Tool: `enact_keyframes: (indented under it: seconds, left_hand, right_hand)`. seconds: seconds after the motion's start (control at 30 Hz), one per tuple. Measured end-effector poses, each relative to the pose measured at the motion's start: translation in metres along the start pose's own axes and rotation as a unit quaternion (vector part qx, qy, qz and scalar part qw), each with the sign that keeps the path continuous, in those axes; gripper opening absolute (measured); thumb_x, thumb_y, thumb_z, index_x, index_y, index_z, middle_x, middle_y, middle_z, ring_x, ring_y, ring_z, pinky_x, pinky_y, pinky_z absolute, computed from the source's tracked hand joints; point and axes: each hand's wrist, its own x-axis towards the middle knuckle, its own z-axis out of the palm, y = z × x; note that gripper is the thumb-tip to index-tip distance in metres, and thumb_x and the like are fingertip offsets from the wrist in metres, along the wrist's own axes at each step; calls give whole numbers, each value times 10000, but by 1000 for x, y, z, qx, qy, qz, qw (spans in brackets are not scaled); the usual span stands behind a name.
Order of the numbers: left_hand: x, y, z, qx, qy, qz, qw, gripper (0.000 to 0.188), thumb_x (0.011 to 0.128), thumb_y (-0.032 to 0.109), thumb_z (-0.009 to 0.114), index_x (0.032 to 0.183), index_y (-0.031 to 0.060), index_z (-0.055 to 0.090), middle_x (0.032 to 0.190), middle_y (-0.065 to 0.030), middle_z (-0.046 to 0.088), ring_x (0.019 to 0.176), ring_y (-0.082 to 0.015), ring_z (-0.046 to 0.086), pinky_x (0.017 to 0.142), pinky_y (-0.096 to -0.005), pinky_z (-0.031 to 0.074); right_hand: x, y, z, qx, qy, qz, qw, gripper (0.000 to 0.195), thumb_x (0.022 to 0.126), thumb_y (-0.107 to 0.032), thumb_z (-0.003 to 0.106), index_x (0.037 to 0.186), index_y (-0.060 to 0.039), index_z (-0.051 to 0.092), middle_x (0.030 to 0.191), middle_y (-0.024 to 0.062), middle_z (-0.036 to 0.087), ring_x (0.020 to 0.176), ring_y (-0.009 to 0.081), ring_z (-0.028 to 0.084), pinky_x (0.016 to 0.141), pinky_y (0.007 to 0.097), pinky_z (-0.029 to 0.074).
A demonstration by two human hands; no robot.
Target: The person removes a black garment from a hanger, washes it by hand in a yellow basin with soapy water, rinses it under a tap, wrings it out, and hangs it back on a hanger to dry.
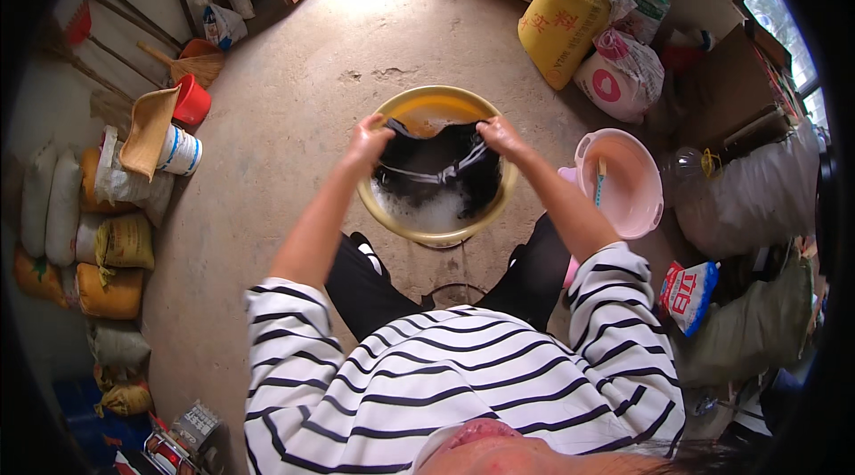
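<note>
A black garment with a pale drawstring (427,156) is stretched across a round yellow basin (369,198), which stands on the floor between my knees. My left hand (369,140) grips the garment's upper edge at its left end. At the right end, the same edge is held in my right hand (501,136). The cloth's lower part lies in sudsy water, and white foam (437,211) shows near the front of the basin. How much cloth is under the water is hidden.
A pink basin (628,208) with a brush (600,181) in it stands at the right, near a detergent bag (689,295). Filled sacks (568,27) stand at the upper right. Along the left wall are more sacks (123,241), a red bucket (192,99) and a broom (194,68).
</note>
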Motion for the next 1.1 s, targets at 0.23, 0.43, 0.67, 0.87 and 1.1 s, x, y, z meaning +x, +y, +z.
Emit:
enact_keyframes:
  seconds: [0.23,0.43,0.67,0.87,1.1]
  left_hand:
    - [-1,-105,68,502,165,189,828,473,941,278,620,1408,272,542,1115,-98,642,978,-308,657,794,-470,543]
    - [43,-150,79,573,146,145,794,586,932,329,617,1490,285,444,1349,-137,524,1103,-366,607,823,-556,523]
    - [58,-177,74,517,109,223,819,496,919,327,607,1385,188,513,1365,-177,501,1207,-396,543,960,-541,473]
    - [66,-76,61,583,-102,127,796,371,892,285,608,1175,58,683,1124,-217,676,1059,-372,651,898,-453,537]
    - [56,0,6,434,141,150,877,314,1002,347,502,1205,142,625,1066,-224,692,1006,-461,642,859,-565,511]
  right_hand:
    - [6,-8,124,-219,120,-6,968,332,907,-356,664,1167,-150,668,1077,183,651,952,406,683,820,527,553]
    - [43,19,147,-275,38,43,960,359,903,-281,611,1231,-135,611,997,206,700,909,421,688,764,538,558]
    - [64,123,186,-435,-54,15,899,533,935,-339,521,1438,-161,527,1394,205,553,1278,351,535,1013,520,456]
    - [79,116,163,-416,-135,-61,897,295,921,-233,538,959,-53,770,987,187,738,904,357,725,783,457,574]
    - [83,-17,44,475,-85,117,868,192,950,-201,642,1020,-23,639,856,50,681,742,150,657,645,293,533]
